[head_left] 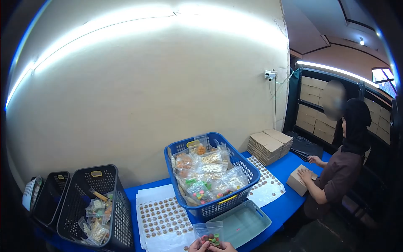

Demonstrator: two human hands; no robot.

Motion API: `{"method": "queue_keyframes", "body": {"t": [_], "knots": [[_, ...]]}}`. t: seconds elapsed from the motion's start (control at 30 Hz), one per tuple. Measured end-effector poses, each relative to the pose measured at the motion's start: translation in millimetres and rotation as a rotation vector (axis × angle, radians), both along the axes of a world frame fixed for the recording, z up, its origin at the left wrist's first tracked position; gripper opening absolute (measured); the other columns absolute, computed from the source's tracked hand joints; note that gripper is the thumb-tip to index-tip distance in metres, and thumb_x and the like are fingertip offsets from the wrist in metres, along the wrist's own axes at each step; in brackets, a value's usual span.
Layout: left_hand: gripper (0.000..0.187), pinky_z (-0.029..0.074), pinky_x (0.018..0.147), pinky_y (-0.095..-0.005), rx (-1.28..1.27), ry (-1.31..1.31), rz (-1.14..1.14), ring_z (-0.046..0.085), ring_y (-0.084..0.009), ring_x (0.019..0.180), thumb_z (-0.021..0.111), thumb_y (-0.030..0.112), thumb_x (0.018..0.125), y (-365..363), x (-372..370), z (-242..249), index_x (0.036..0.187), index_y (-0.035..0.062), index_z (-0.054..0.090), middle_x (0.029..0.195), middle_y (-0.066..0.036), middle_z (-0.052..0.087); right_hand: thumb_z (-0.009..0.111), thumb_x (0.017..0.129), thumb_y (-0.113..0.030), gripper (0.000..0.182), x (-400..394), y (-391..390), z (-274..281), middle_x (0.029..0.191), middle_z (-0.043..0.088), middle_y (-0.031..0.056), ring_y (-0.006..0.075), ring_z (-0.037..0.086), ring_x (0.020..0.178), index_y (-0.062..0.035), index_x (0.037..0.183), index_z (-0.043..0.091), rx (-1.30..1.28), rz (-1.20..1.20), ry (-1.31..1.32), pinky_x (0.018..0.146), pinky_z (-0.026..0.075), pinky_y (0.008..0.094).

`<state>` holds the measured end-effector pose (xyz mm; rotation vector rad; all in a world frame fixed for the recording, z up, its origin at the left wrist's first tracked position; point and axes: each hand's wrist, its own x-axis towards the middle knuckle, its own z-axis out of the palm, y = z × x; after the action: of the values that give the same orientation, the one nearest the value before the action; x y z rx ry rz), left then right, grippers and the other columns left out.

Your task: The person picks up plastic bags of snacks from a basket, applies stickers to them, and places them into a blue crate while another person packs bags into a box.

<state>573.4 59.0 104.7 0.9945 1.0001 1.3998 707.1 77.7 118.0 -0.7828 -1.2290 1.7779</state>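
At the bottom edge of the head view I hold a small clear plastic bag (pixel 208 229) of pink, green and brown sweets. My left hand (pixel 197 245) pinches its left side, and my right hand (pixel 223 247) grips the right side, both closed. The bag's upper part stands flat and see-through above the fingers. Just behind it lies a shallow grey-green tray (pixel 257 233). To the left are white sheets (pixel 145 201) covered with rows of round brown stickers. A blue basket (pixel 252 169) full of filled clear bags stands beyond the hands.
On the left stand a dark basket (pixel 117 210) with some filled bags and another dark basket (pixel 49 201). Folded cardboard (pixel 268 145) is stacked at the back of the blue table (pixel 289 161). At right, a person (pixel 338 176) handles a brown box (pixel 297 185) near shelves of cartons.
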Motion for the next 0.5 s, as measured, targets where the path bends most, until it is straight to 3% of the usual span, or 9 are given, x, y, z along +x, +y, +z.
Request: {"method": "queue_keyframes", "body": {"t": [0.1,0.2,0.33,0.43,0.5], "knots": [[0.030,0.044,0.064,-0.0214,-0.005,-0.048,0.122,0.054,-0.0098,0.074,0.050,0.022,0.086,-10,-22,1,0.109,0.0022,0.050,0.087,-0.002,0.058,0.060,0.079,-0.017,0.021,-29,-5,-4,0.073,0.058,0.0007,0.0068,0.053,0.060,-0.0012,0.092,0.057,0.050,0.065,0.028,0.053,0.043,0.0201],[0.033,0.044,0.065,-0.0211,-0.067,0.042,0.234,0.054,-0.0100,0.073,0.048,0.026,0.087,-26,-47,-1,0.109,0.0022,0.050,0.086,-0.002,0.058,0.061,0.078,-0.015,0.024,-55,-14,-6,0.077,0.059,0.0019,0.0079,0.054,0.064,-0.0004,0.097,0.055,0.081,0.097,0.039,0.055,0.045,0.0207],[0.041,0.044,0.067,-0.0215,-0.002,-0.044,0.197,0.055,-0.0135,0.084,0.048,0.029,0.086,-40,-76,-38,0.116,0.0010,0.043,0.099,-0.007,0.056,0.059,0.080,-0.016,0.023,-76,-23,-13,0.077,0.059,0.0022,0.0086,0.056,0.064,-0.0023,0.098,0.055,0.083,0.164,0.016,0.055,0.046,0.0216],[0.041,0.045,0.068,-0.0222,-0.046,-0.045,0.155,0.054,-0.0142,0.087,0.053,0.021,0.084,-56,-87,-47,0.118,0.0005,0.041,0.104,-0.008,0.055,0.056,0.082,-0.021,0.021,-88,-29,-27,0.071,0.059,0.0019,0.0092,0.056,0.059,-0.0037,0.093,0.057,-0.117,0.231,0.034,0.051,0.045,0.0213],[0.039,0.046,0.071,-0.0234,-0.183,-0.041,0.087,0.054,-0.0131,0.087,0.055,0.015,0.083,-67,-92,-31,0.117,0.0007,0.043,0.101,-0.007,0.056,0.056,0.083,-0.023,0.020,-93,-31,-29,0.067,0.058,0.0017,0.0091,0.055,0.056,-0.0040,0.088,0.059,-0.071,0.194,-0.014,0.049,0.045,0.0207]]}}
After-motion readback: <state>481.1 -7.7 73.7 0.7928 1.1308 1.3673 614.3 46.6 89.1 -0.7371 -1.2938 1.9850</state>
